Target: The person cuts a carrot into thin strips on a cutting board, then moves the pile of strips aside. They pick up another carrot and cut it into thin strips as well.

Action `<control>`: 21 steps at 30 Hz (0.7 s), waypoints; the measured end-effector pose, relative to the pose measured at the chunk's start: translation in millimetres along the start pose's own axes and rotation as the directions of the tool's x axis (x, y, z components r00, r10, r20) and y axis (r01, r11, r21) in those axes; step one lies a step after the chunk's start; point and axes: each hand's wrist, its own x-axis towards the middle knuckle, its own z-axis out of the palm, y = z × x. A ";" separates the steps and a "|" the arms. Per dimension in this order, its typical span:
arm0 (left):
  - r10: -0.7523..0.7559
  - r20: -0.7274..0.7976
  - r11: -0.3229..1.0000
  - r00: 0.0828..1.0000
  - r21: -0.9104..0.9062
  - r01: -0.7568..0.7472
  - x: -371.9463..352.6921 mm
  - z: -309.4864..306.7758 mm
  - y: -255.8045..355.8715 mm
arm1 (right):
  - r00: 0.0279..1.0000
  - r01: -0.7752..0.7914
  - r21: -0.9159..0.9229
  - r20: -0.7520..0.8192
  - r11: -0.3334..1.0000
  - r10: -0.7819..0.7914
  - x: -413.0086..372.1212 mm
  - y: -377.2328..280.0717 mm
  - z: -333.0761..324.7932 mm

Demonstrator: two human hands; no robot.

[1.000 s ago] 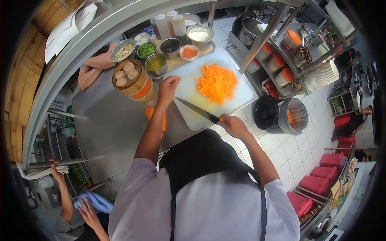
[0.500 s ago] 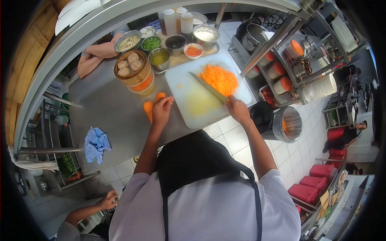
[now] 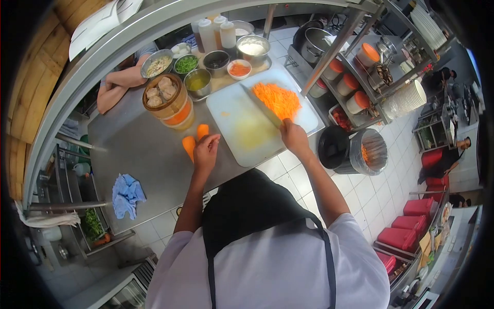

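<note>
My right hand [image 3: 295,138] is closed around the handle of a knife [image 3: 263,108]. Its blade lies along the left side of a heap of shredded carrot [image 3: 280,100] on a white cutting board [image 3: 243,150]. Left of the board, my left hand [image 3: 206,152] is over the steel table beside two peeled carrots, one nearer [image 3: 189,145] and one farther [image 3: 203,130]. The fingers of that hand are loosely bent with the thumb apart, and nothing shows in them. A wet yellowish patch marks the middle of the board.
A bamboo steamer [image 3: 167,98] with dumplings stands left of the board. Behind are bowls of chopped greens [image 3: 186,64] and white powder [image 3: 253,46], plus squeeze bottles [image 3: 207,35]. A blue cloth [image 3: 127,194] lies at left. Another person's folded arms [image 3: 121,82] rest at the table's far edge.
My left hand has moved down and closer over the carrots. The knife has shifted slightly against the carrot heap. A person's arm at lower left has gone out of view.
</note>
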 end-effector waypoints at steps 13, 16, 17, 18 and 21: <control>0.032 0.049 0.999 0.998 -0.013 -0.032 -14.3 -4.3 -2.1 | 0.977 0.095 0.059 0.184 0.994 -0.105 -53.5 41.7 -34.9; 0.045 0.067 0.999 0.997 -0.002 -0.045 -16.1 -7.1 -5.9 | 0.980 0.118 0.061 0.156 0.991 -0.126 -41.6 56.1 -40.3; 0.037 0.074 0.999 0.997 -0.012 -0.036 -16.9 -7.3 -7.0 | 0.981 0.118 0.036 0.148 0.992 -0.122 -37.6 58.6 -42.9; 0.028 0.079 0.999 0.996 -0.022 -0.026 -18.0 -7.5 -6.5 | 0.983 0.119 0.012 0.140 0.993 -0.119 -33.5 60.4 -45.0; 0.033 0.084 0.999 0.996 -0.022 -0.031 -20.0 -8.1 -6.1 | 0.989 0.110 -0.023 0.104 0.994 -0.107 -17.7 71.1 -44.5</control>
